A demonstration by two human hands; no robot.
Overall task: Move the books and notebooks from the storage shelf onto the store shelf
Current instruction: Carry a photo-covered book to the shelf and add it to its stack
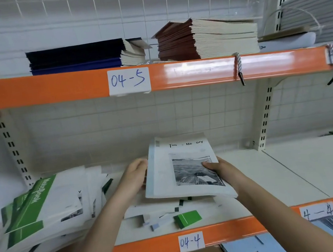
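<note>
Both hands are clamped on a thin stack of white notebooks [182,170] whose top cover carries a black-and-white photograph and partly legible black lettering; the stack is tilted, its far end raised, over the white board of the storage shelf [273,175] labelled 04-4 on its orange front beam. The left hand [135,177] grips the stack's left edge, fingers curled round it, while the right hand [223,170] holds the right edge with the thumb lying across the photograph. Under the stack a few more white notebooks [151,210] lie flat on the board, and just in front of them a small green notebook [188,219] sits near the beam. To the left, a slumped pile of green-and-white notebooks [43,209] leans over the front edge of the shelf. On the upper shelf, above the orange beam with the handwritten paper label 04-5 [128,81], a stack of dark blue-covered notebooks [80,57] lies beside a stack of brown-covered notebooks [202,38], the two apart. A twisted white cord [239,67] hangs over that beam to the right of the label.
</note>
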